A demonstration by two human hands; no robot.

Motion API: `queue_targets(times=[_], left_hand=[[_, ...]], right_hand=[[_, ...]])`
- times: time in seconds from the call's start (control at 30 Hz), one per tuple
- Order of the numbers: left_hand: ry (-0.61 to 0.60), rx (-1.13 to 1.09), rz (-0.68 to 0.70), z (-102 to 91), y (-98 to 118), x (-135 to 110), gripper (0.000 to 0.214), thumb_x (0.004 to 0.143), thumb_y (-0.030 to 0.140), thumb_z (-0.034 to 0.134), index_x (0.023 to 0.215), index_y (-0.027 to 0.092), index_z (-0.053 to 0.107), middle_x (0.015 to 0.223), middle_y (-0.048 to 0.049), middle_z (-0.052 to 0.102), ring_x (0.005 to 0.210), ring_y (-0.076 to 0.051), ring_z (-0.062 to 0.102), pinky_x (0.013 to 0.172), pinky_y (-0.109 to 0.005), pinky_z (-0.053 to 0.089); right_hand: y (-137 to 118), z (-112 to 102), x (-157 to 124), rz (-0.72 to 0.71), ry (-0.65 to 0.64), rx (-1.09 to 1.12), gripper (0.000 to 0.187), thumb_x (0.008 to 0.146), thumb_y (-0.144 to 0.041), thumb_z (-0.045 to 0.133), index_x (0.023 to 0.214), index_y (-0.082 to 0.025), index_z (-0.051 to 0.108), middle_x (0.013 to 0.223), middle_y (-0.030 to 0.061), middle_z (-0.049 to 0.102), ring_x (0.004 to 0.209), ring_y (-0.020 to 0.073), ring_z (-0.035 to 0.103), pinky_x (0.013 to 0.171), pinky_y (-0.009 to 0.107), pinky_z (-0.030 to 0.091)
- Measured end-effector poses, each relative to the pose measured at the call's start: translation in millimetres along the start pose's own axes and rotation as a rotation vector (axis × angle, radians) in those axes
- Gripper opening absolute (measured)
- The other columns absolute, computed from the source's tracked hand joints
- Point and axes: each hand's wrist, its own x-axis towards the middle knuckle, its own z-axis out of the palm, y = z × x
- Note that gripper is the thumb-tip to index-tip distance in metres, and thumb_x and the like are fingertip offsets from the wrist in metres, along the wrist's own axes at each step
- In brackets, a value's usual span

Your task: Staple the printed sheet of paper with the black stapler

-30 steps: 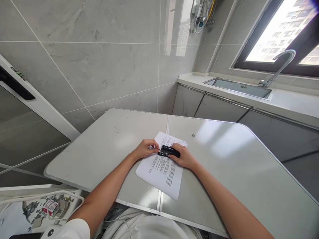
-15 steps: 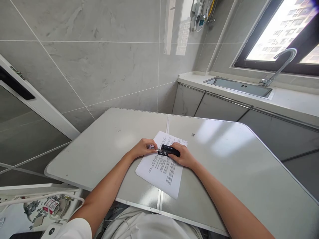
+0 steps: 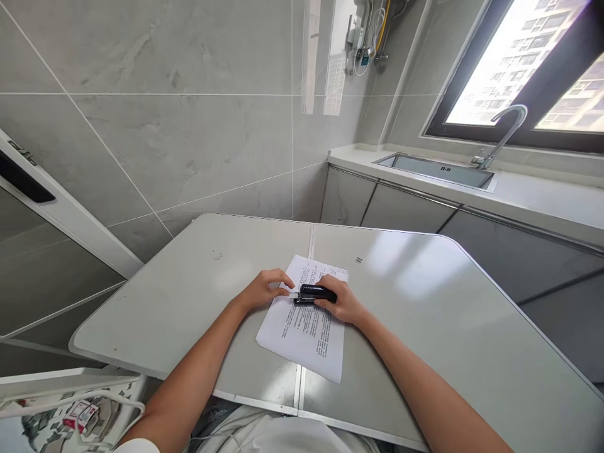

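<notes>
A black stapler (image 3: 309,291) lies sideways over a stack or sheet of printed paper (image 3: 302,340) on the table. My right hand (image 3: 343,301) is wrapped round its rear end and holds it. From the stapler's left end a short silvery metal part (image 3: 293,295) juts out. Beside that part is my left hand (image 3: 265,289), its thumb and forefinger spread apart with the thumb tip at or very near the metal. I see nothing between those fingers.
Short strips of staples (image 3: 359,259) lie on the pale folding table (image 3: 401,352) beyond the paper. Tiny loose bits (image 3: 216,255) lie at the far left. A white rack (image 3: 70,384) stands lower left; a counter with a sink (image 3: 436,170) runs along the right.
My left finger and thumb were closed at the stapler's metal end and have now parted. My right hand keeps hold of the stapler. The camera view has shifted slightly.
</notes>
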Motion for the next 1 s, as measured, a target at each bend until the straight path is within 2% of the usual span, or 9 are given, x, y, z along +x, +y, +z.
queue_targets(times=[0.13,0.27,0.37,0.47,0.53,0.67,0.87,1.0], left_hand=[[-0.012,-0.026,0.084,13.9,0,4,0.013,0.090,0.028,0.072,0.101,0.022,0.071,0.103,-0.0051,0.068,0.092,-0.019,0.061,0.089,-0.035,0.049],[0.002,-0.007,0.103,12.9,4,6,0.012,0.091,0.028,0.071,0.100,0.022,0.067,0.101,-0.0038,0.065,0.088,-0.017,0.057,0.086,-0.033,0.048],[0.086,0.056,0.071,6.2,4,7,0.016,0.090,0.030,0.072,0.102,0.022,0.065,0.102,-0.0031,0.063,0.087,-0.016,0.057,0.086,-0.033,0.046],[0.215,0.116,0.023,3.4,-2,7,0.010,0.094,0.031,0.066,0.096,0.021,0.064,0.099,-0.0030,0.063,0.086,-0.016,0.057,0.083,-0.032,0.045],[0.268,0.136,-0.005,5.2,-7,8,0.011,0.096,0.030,0.062,0.092,0.021,0.065,0.096,-0.0034,0.064,0.084,-0.016,0.057,0.080,-0.032,0.044],[0.255,0.147,-0.046,11.3,-16,8,0.013,0.095,0.030,0.061,0.091,0.021,0.069,0.096,-0.0042,0.064,0.081,-0.016,0.058,0.075,-0.031,0.044],[0.255,0.139,-0.092,13.1,-19,10,0.013,0.093,0.030,0.062,0.091,0.024,0.073,0.096,-0.0035,0.063,0.079,-0.016,0.057,0.074,-0.032,0.045],[0.246,0.119,-0.101,11.6,-18,10,0.014,0.093,0.032,0.062,0.090,0.024,0.073,0.095,-0.0038,0.064,0.081,-0.017,0.058,0.074,-0.032,0.045]], right_hand=[[-12,10,3,-0.005,0.005,0.031,0.024,0.095,-0.046,0.066,0.104,-0.024,0.064,0.089,0.0037,0.063,0.085,0.0214,0.057,0.076,0.036,0.046],[-13,15,4,0.019,0.033,0.033,0.026,0.093,-0.047,0.068,0.104,-0.023,0.064,0.091,0.0037,0.063,0.087,0.0216,0.057,0.078,0.036,0.045],[-10,16,4,0.088,0.016,0.013,0.025,0.091,-0.043,0.071,0.104,-0.023,0.065,0.094,0.0037,0.065,0.089,0.0215,0.058,0.080,0.036,0.045],[-10,13,3,0.145,-0.075,-0.004,0.025,0.090,-0.041,0.073,0.105,-0.023,0.065,0.096,0.0036,0.067,0.092,0.0220,0.059,0.082,0.036,0.045],[-11,4,-1,0.172,-0.147,0.002,0.026,0.088,-0.040,0.074,0.106,-0.023,0.066,0.098,0.0034,0.068,0.094,0.0223,0.059,0.084,0.036,0.045],[-12,-27,-24,0.245,-0.266,0.045,0.030,0.086,-0.041,0.076,0.106,-0.023,0.066,0.101,0.0028,0.067,0.094,0.0222,0.060,0.085,0.035,0.046],[-9,-78,-74,0.368,-0.255,0.027,0.033,0.087,-0.049,0.074,0.105,-0.023,0.066,0.103,0.0037,0.066,0.094,0.0224,0.059,0.085,0.035,0.046],[-3,-95,-78,0.345,-0.329,0.018,0.041,0.084,-0.057,0.075,0.104,-0.022,0.067,0.100,0.0047,0.066,0.090,0.0218,0.059,0.080,0.034,0.047]])
